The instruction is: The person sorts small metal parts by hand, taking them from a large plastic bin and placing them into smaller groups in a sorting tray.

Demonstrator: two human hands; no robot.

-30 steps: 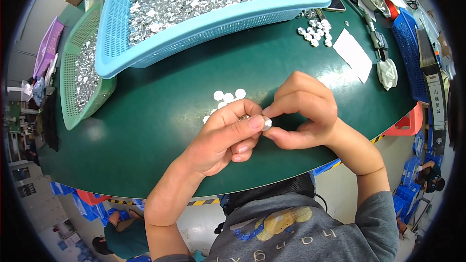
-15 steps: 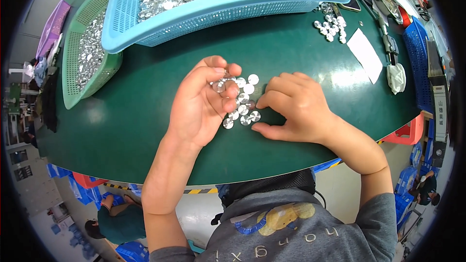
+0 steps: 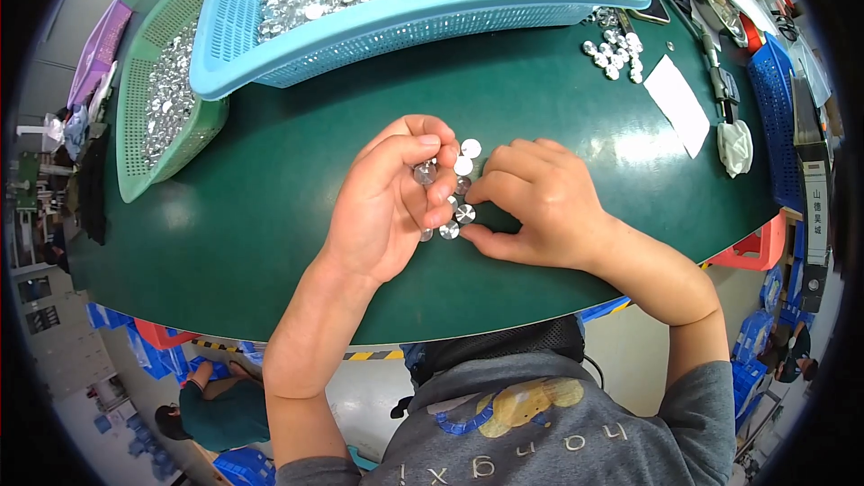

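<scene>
Small shiny silver round discs [image 3: 449, 230] lie in a loose cluster on the green table, between my two hands. My left hand [image 3: 382, 193] is raised at the cluster's left side, palm turned up and fingers curled in. A clear-looking round disc [image 3: 425, 173] sits between its thumb and fingers; whether more lie behind them is hidden. My right hand [image 3: 540, 202] rests at the right edge of the cluster, knuckles up. Its thumb and index finger are apart, with one disc [image 3: 465, 213] in front of the gap. The index fingertip touches or nearly touches a darker disc [image 3: 463, 185].
A large light-blue basket [image 3: 405, 9] full of shiny pieces stands at the back. A green basket [image 3: 135, 157] of similar pieces is at the left. Back right are another pile of discs [image 3: 614, 56], white paper [image 3: 677, 106] and a blue basket [image 3: 776, 117].
My left hand has shifted right and slightly down over the cluster, covering more discs. My right hand has barely moved. Fewer discs show between the hands.
</scene>
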